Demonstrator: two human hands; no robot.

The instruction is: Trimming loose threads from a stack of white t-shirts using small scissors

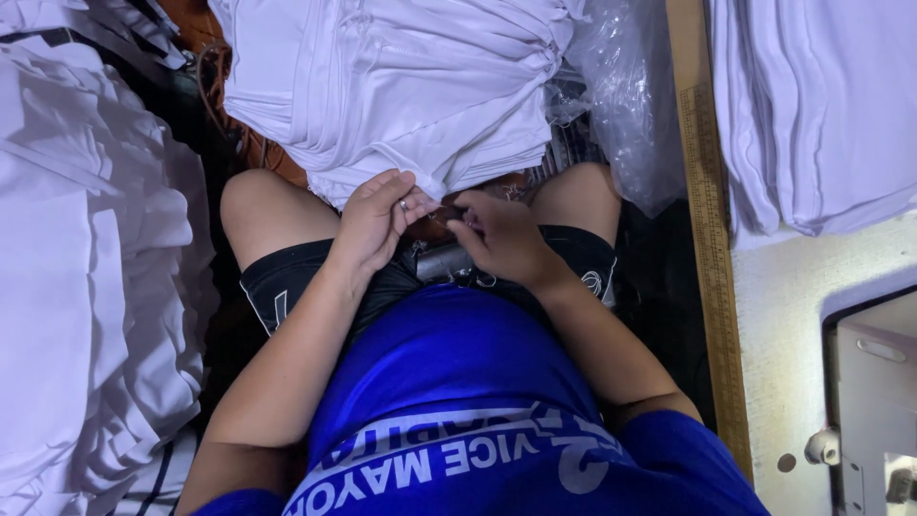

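Pinching a small dark item [449, 212] between both hands, left hand [371, 225] and right hand [501, 239] meet just below the stack of folded white garments [401, 86]; careful fingertip work seems needed next.

Work table [812, 315] on the right: off-white top, wooden edge strip [705, 220] running along its left side. Stack of folded white garments [821, 105] lies directly on the far end of it, hanging slightly over the near edge of the stack's footprint. Sewing machine base [874, 401] sits in a cutout at the near right corner, only partly in view.
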